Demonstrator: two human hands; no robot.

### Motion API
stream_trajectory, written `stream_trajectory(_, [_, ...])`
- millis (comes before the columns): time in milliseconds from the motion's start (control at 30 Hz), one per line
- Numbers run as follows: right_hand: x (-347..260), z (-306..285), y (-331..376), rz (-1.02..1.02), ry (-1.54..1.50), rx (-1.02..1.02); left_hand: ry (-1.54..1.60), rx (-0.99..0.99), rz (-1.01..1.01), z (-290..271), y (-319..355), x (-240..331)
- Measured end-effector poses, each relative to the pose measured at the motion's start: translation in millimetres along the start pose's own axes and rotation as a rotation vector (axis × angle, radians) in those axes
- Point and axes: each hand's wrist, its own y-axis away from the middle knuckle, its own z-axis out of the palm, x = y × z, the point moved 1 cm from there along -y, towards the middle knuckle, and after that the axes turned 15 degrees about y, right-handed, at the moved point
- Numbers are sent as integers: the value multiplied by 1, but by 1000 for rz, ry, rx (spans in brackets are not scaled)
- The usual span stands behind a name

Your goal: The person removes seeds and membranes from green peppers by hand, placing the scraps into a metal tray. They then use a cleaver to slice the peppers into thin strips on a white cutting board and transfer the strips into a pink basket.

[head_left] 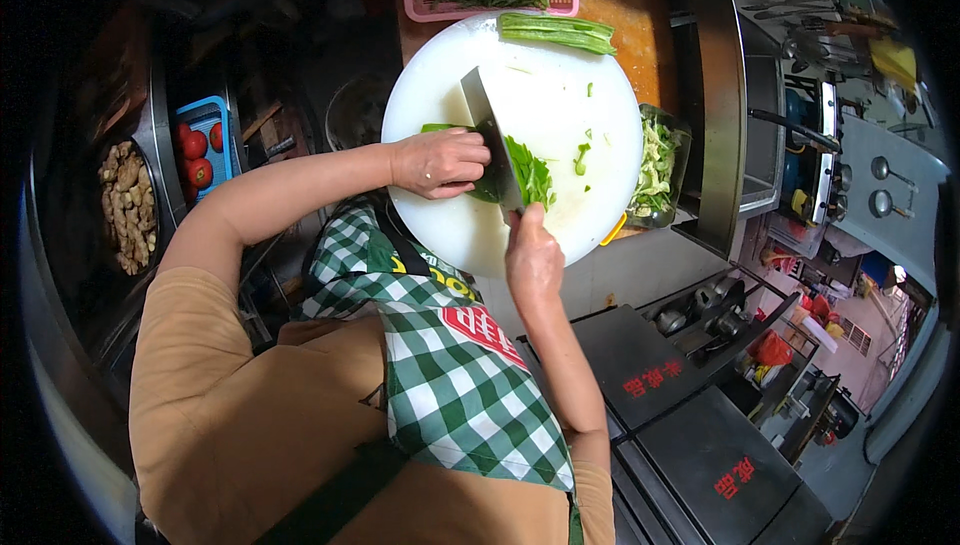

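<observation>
A cleaver (480, 100) stands on edge on a round white cutting board (430, 75), its blade slanting from far left to near right. My right hand (534, 250) is closed around its handle. With curled fingers, my left hand (440, 162) presses a green vegetable (484, 188) against the board, knuckles close to the blade. The fingers and blade hide most of that vegetable, so its exact kind is unclear. Thin cut green strips (531, 173) lie just right of the blade. A bundle of long green stalks (557, 32) rests at the board's far edge.
A pink basket (490, 15) of shredded greens stands beyond the board. Right of it is a clear container (655, 207) of chopped pale-green vegetable. At left are a blue basket (231, 135) of tomatoes and a heap of ginger (128, 207). Dark cabinets (640, 370) stand at near right.
</observation>
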Motion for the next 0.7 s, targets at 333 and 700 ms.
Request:
stream_trajectory(333, [-12, 6, 0, 46, -57, 26, -41, 7, 37, 4, 10, 4])
stream_trajectory(700, [-3, -33, 1, -18, -8, -59, -43, -2, -191, -12, 17, 13])
